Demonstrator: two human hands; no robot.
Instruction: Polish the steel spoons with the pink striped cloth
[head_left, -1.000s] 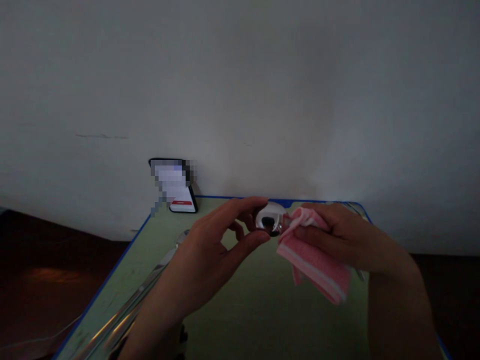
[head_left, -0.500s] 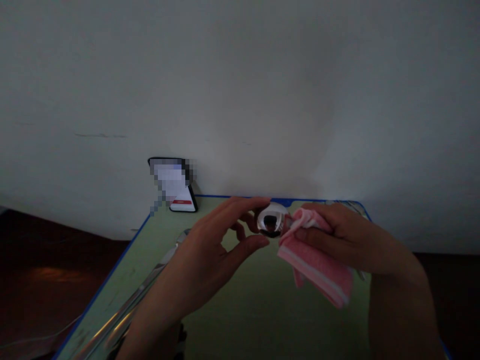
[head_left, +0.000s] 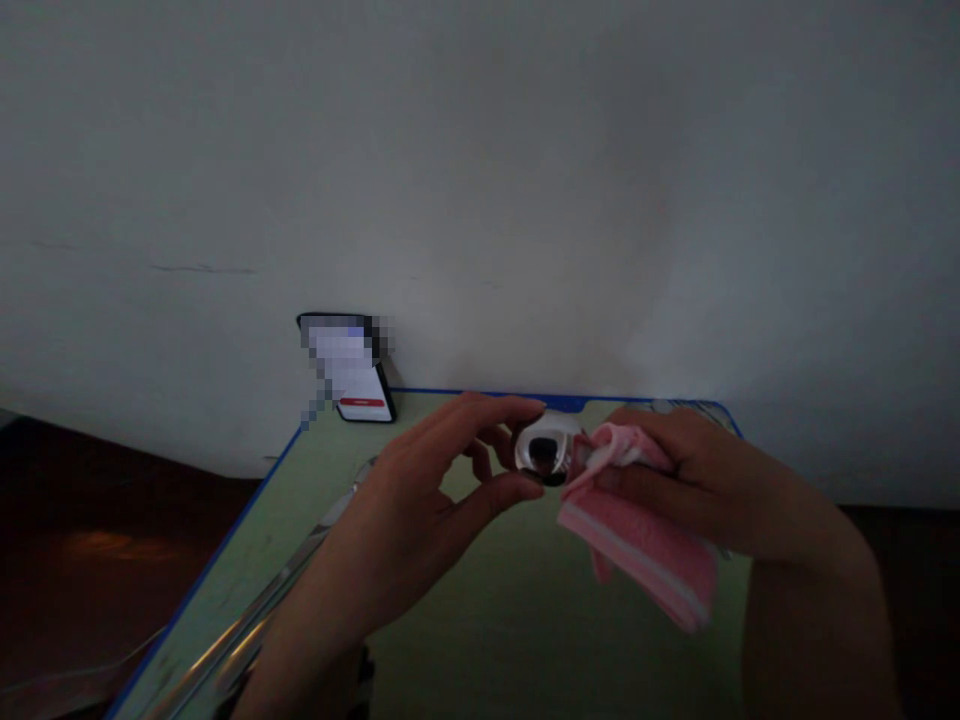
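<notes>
- While your left hand [head_left: 435, 490] pinches the rounded metal piece [head_left: 534, 462] between fingers and thumb at its edge, your right hand's [head_left: 694, 475] grip is closed on the pink cloth [head_left: 641, 545], bunched at the piece's other side.
- The piece sits raised over the desk [head_left: 525, 630], between your hands.
- Expect it fairly light, stiff, slick and hardly fragile.
- Hold it by the rim; the soft, limp cloth should add friction.

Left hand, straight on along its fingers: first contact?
The left hand would likely meet the shiny, rounded, metal-looking silver piece between its fingertips; depth is unclear, so they may already touch.
</notes>
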